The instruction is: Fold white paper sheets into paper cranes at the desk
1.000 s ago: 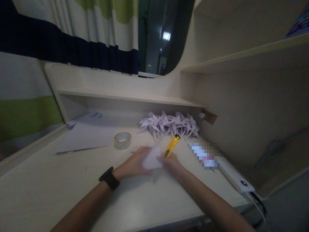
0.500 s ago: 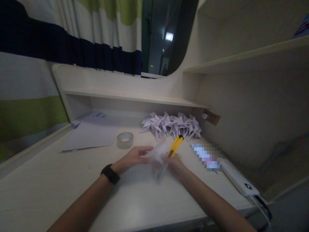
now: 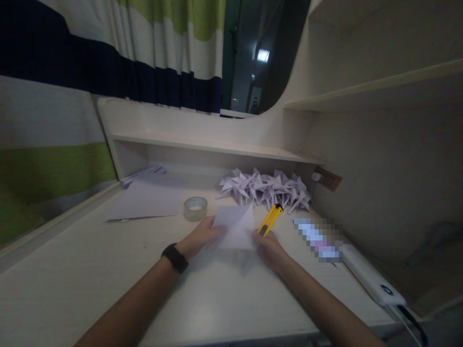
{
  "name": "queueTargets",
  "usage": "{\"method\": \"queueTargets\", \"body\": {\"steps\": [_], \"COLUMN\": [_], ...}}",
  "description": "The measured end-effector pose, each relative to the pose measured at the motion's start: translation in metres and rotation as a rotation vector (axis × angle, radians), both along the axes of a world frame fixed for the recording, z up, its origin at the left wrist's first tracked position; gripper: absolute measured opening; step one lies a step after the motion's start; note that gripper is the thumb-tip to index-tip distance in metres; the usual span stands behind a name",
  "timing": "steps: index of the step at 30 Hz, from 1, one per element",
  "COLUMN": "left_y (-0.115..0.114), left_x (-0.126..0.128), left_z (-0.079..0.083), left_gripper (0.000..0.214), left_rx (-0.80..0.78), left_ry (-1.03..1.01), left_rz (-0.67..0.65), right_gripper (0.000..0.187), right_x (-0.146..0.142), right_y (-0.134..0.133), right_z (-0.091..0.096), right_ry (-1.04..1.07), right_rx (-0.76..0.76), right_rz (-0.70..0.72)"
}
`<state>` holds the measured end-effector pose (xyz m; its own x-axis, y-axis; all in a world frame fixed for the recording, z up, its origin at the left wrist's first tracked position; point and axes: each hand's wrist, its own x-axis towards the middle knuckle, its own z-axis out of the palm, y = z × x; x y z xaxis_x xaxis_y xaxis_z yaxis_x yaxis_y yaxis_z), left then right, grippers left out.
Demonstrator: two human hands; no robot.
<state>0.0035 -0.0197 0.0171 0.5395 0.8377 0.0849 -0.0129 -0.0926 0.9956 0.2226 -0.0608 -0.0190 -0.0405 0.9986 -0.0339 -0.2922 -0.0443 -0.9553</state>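
A small sheet of pale paper [image 3: 235, 226] is held up between both hands just above the desk [image 3: 90, 284]. My left hand [image 3: 200, 237], with a black watch on its wrist, pinches the sheet's left edge. My right hand [image 3: 270, 248] grips a yellow utility knife [image 3: 270, 220] and touches the sheet's right side; the blade end is blurred below the paper. A pile of several folded paper cranes [image 3: 265, 188] lies behind the hands under the low shelf.
A roll of clear tape [image 3: 195, 208] stands left of the hands, with flat white sheets [image 3: 144, 200] behind it. A blurred flat item [image 3: 318, 236] and a white power bank [image 3: 372, 282] with a cable lie at the right. Shelves and a striped curtain surround the desk.
The paper has been opened out from a crumpled, folded shape into a flatter sheet and raised a little. Both hands stay on it and the knife stays in the right hand.
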Motion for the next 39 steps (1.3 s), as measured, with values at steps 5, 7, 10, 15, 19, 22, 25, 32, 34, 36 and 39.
{"method": "queueTargets", "body": {"steps": [5,7,10,15,19,22,25,32,34,36,39], "left_y": [0.006,0.005,0.002,-0.003,0.005,0.014,0.019,0.011,0.006,0.004,0.005], "left_x": [0.003,0.002,0.001,-0.001,0.0,0.0,0.0,0.004,0.005,0.005,0.005], "left_z": [-0.011,-0.011,-0.006,0.006,0.001,-0.006,-0.011,-0.008,-0.006,-0.005,-0.005], "left_gripper": [0.041,0.038,0.039,0.045,0.036,0.032,0.032,0.03,0.03,0.029,0.028], "left_rx": [-0.036,-0.065,-0.132,-0.152,0.035,0.195,0.232,0.108,0.06,0.05,0.082], "left_ry": [-0.022,-0.098,-0.212,-0.237,0.012,0.218,0.234,0.11,0.072,0.073,0.095], "left_rz": [0.116,0.099,0.054,0.034,0.269,0.416,0.415,0.32,0.29,0.294,0.302], "right_gripper": [0.035,0.035,0.036,0.031,0.034,0.038,0.041,0.041,0.038,0.036,0.033], "right_x": [-0.005,-0.007,-0.008,-0.006,-0.002,0.006,0.016,0.012,0.003,-0.007,-0.019], "right_y": [-0.005,-0.007,-0.008,-0.009,-0.007,-0.002,0.001,-0.002,-0.003,-0.004,-0.004], "right_z": [0.006,0.009,0.011,0.013,0.014,0.015,0.019,0.035,0.039,0.043,0.046], "right_ry": [-0.048,-0.057,-0.057,-0.094,-0.063,-0.043,-0.104,-0.192,-0.245,-0.341,-0.452], "right_rx": [-0.001,0.013,0.023,0.017,0.043,0.092,0.137,0.321,0.396,0.459,0.513], "right_rz": [0.036,0.065,0.08,0.061,0.002,-0.128,-0.366,-0.59,-0.584,-0.577,-0.543]}}
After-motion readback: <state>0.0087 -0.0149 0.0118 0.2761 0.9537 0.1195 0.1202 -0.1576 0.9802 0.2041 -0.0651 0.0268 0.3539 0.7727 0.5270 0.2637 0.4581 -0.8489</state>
